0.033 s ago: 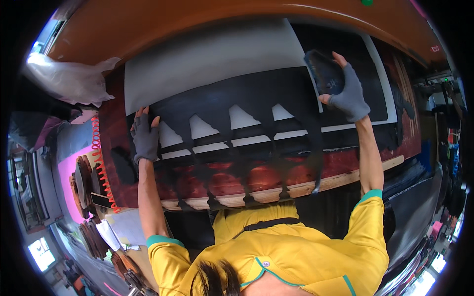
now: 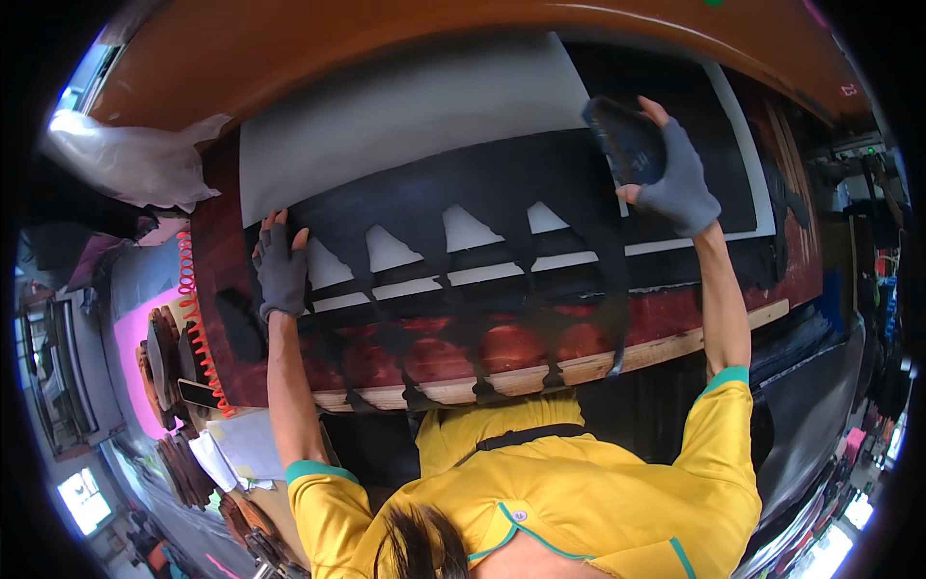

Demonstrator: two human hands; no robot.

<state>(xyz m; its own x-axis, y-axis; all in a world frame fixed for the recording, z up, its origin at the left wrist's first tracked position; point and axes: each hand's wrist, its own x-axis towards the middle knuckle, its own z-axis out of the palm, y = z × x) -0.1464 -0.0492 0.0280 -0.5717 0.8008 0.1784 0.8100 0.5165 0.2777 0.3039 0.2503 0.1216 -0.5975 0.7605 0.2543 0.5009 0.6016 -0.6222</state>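
Observation:
A black sheet [image 2: 424,174] with cut-out shapes lies across the red board, its near edge hanging in strips over the wooden front. On its left end rests my left hand [image 2: 281,261], in a grey fingerless glove, palm down with the fingers stretched out. My right hand [image 2: 680,183], gloved the same way, grips a dark oblong cutting die [image 2: 617,140] with a bluish rim between thumb and fingers. The die is at the sheet's far right corner; whether it touches the sheet I cannot tell. Pale grey sheeting [image 2: 415,111] shows behind and through the cut-outs.
A broad orange machine beam [image 2: 405,53] spans the far side. Clear plastic film [image 2: 125,154] bunches at the far left, above a coiled red hose [image 2: 188,280]. Several dark sole-shaped pieces [image 2: 164,352] and a phone [image 2: 200,394] are at left. A wooden strip [image 2: 675,344] edges the board.
My right hand and the cutting die have shifted slightly to the left. My left hand stays on the sheet.

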